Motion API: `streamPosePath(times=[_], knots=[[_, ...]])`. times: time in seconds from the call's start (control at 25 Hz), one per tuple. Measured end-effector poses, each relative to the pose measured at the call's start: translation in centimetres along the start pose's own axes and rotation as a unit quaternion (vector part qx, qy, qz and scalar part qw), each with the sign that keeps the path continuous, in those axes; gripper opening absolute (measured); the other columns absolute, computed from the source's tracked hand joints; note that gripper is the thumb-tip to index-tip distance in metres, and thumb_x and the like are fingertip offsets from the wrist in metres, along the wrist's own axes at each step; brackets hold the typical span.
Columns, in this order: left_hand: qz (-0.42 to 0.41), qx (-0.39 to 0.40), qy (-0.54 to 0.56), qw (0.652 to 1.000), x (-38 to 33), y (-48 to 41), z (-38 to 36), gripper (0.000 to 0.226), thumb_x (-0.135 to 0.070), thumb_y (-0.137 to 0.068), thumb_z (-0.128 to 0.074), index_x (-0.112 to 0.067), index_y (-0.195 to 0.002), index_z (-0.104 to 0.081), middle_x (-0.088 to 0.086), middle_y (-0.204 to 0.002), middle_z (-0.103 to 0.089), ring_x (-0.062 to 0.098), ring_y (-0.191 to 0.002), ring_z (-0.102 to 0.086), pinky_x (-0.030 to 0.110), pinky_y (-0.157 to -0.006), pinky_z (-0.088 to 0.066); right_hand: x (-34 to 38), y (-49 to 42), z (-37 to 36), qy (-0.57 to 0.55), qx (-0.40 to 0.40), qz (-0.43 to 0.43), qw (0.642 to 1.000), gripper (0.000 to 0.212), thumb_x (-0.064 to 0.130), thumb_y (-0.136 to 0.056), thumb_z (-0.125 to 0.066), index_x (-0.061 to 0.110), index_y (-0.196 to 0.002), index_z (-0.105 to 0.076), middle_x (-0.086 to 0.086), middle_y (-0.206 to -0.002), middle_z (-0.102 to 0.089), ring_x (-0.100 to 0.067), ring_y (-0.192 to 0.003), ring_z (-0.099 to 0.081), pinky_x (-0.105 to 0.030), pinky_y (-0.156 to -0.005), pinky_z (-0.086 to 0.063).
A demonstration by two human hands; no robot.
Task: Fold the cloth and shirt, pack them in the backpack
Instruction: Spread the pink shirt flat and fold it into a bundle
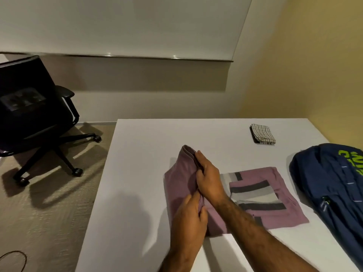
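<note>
**Item 1: shirt** [271, 195]. Mauve fabric, with bands of pale grey and dark grey across the chest. It is laid flat on the white table [137, 173], near the middle of the tabletop. The right-hand portion is spread out with the striped panel uppermost. The left-hand portion is turned over on itself into a plain mauve flap, whose far end is raised off the table so that the stacked edges of the layers are seen.

**Hands.** The right hand [208, 179] is set along the inner edge of the flap, its fingers curled over that edge and gripping it. The left hand [190, 214] is placed just below the right, and a bunch of the fabric is pinched between its thumb and fingers. The two hands are nearly touching.

**Item 2: cloth** [262, 134]. White with a fine dark check, already folded into a small thick rectangle. It is kept at the far right of the table, well apart from the shirt.

**Item 3: backpack** [330, 185]. Navy blue, with lime-green lettering (only partly in view). It is laid on its side at the right edge of the table, near the shirt but apart from it.

**Surroundings.** A black office chair [33, 118] on castors is seen on the carpet to the left of the table.
</note>
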State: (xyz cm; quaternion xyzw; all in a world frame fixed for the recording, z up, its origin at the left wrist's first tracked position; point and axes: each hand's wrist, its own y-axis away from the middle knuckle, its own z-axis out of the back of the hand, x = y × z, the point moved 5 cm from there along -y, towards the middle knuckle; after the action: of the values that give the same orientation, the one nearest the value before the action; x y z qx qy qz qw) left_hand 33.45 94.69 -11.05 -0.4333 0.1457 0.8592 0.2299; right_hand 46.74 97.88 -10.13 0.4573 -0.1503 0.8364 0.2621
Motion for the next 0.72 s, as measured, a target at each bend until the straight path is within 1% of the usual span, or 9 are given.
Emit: streamPosePath(times=[0.04,0.12,0.16,0.28,0.4,0.52,0.64,0.68,0.72], knots=[[-0.026,-0.004,0.0,1.0,-2.0,0.0,-1.5,0.068,-0.066,-0.092,-0.023,-0.035,-0.146,-0.051,-0.018,-0.128,-0.062,0.003,-0.11,-0.06,0.018,-0.1,-0.051,-0.7,-0.3,2.6,0.017,-0.009,0.007,1.0,0.061,-0.009,-0.096,-0.04,0.012,-0.154,-0.04,0.001,-0.157,-0.04,-0.004,-0.142,-0.033,-0.002,-0.111,-0.017],[-0.069,0.008,-0.003,0.998,-5.6,0.2,-5.5,0.045,-0.043,-0.105,-0.044,-0.033,-0.149,-0.048,-0.016,-0.125,-0.061,0.002,-0.107,-0.059,0.015,-0.095,-0.05,-2.5,-0.5,8.0,0.057,-0.027,0.021,0.998,0.063,-0.011,-0.094,-0.041,0.011,-0.153,-0.041,0.0,-0.157,-0.039,-0.003,-0.14,-0.032,0.001,-0.109,-0.014],[-0.085,0.02,-0.004,0.996,-7.5,0.3,-8.1,0.043,-0.035,-0.106,-0.05,-0.032,-0.149,-0.048,-0.015,-0.124,-0.06,0.002,-0.107,-0.058,0.015,-0.094,-0.05,-4.0,-0.5,10.9,0.074,-0.035,0.027,0.996,0.064,-0.011,-0.093,-0.041,0.012,-0.153,-0.041,0.0,-0.158,-0.038,-0.003,-0.14,-0.031,0.001,-0.11,-0.013],[-0.123,0.047,-0.024,0.991,-12.1,0.7,-15.3,0.037,-0.027,-0.106,-0.052,-0.027,-0.142,-0.055,-0.01,-0.122,-0.061,0.005,-0.108,-0.058,0.018,-0.094,-0.049,-9.3,-0.8,17.7,0.11,-0.049,0.01,0.993,0.065,-0.01,-0.093,-0.041,0.013,-0.154,-0.039,-0.001,-0.16,-0.034,-0.009,-0.146,-0.031,0.002,-0.109,-0.011],[-0.131,0.075,-0.05,0.987,-14.5,0.6,-21.9,0.032,-0.026,-0.106,-0.05,-0.023,-0.137,-0.058,-0.005,-0.122,-0.063,0.009,-0.11,-0.059,0.023,-0.097,-0.047,-15.6,-0.9,22.3,0.138,-0.06,-0.039,0.988,0.066,-0.011,-0.092,-0.04,0.01,-0.154,-0.039,-0.004,-0.161,-0.034,-0.017,-0.148,-0.032,0.002,-0.108,-0.008],[-0.148,0.107,-0.114,0.976,-14.9,0.1,-27.3,0.028,-0.026,-0.107,-0.047,-0.021,-0.13,-0.062,-0.003,-0.118,-0.065,0.012,-0.109,-0.06,0.027,-0.098,-0.046,-21.0,-1.3,24.6,0.152,-0.056,-0.061,0.985,0.066,-0.012,-0.092,-0.037,0.009,-0.156,-0.036,-0.007,-0.162,-0.032,-0.021,-0.149,-0.032,-0.012,-0.116,-0.013],[-0.161,0.144,-0.127,0.968,-14.8,-0.1,-31.4,0.016,-0.022,-0.102,-0.055,-0.017,-0.112,-0.066,0.0,-0.105,-0.066,0.016,-0.097,-0.063,0.027,-0.084,-0.047,-25.3,-1.3,25.7,0.148,-0.037,-0.073,0.986,0.057,0.003,-0.102,-0.032,0.013,-0.158,-0.03,-0.002,-0.165,-0.025,-0.019,-0.151,-0.028,-0.027,-0.123,-0.019],[-0.179,0.158,-0.13,0.962,-14.8,-0.1,-32.3,0.014,-0.023,-0.101,-0.056,-0.017,-0.105,-0.067,0.001,-0.101,-0.066,0.017,-0.092,-0.062,0.027,-0.08,-0.047,-26.6,-1.2,25.9,0.159,-0.027,-0.081,0.984,0.056,0.005,-0.103,-0.032,0.013,-0.158,-0.03,-0.002,-0.166,-0.023,-0.02,-0.151,-0.029,-0.031,-0.123,-0.023],[-0.211,0.162,-0.143,0.953,-14.8,-0.2,-32.7,0.016,-0.026,-0.101,-0.054,-0.018,-0.1,-0.068,0.0,-0.097,-0.066,0.018,-0.088,-0.061,0.029,-0.08,-0.049,-27.7,-1.1,25.8,0.188,-0.014,-0.089,0.978,0.058,0.001,-0.1,-0.035,0.013,-0.157,-0.03,-0.002,-0.167,-0.02,-0.022,-0.149,-0.031,-0.035,-0.122,-0.028]])
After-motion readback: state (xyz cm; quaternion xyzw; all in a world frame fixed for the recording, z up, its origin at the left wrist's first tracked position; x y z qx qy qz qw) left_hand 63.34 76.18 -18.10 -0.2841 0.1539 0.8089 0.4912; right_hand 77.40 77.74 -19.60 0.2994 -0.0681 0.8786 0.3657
